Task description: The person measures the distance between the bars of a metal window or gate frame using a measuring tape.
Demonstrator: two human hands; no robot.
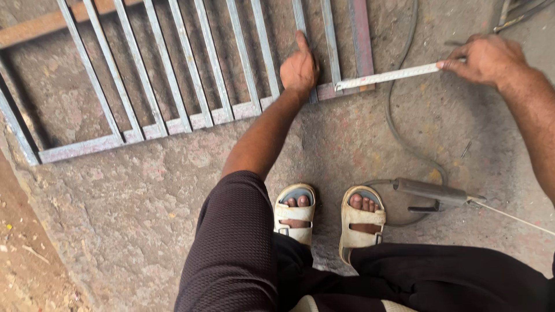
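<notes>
A grey metal grille [173, 124] made of several parallel bars lies flat on the concrete floor. My left hand [299, 68] presses down on one bar near the frame's lower right corner, fingers together and flat. A tape measure blade [387, 76] stretches from that corner to the right. My right hand [484, 58] pinches the blade's far end, holding it taut just above the floor.
A welding electrode holder [430, 192] with a rod lies on the floor by my right sandal [361, 222]. Its grey cable [399, 124] curves up past the grille. A small nail [466, 149] lies to the right. Metal scraps [520, 13] sit at top right.
</notes>
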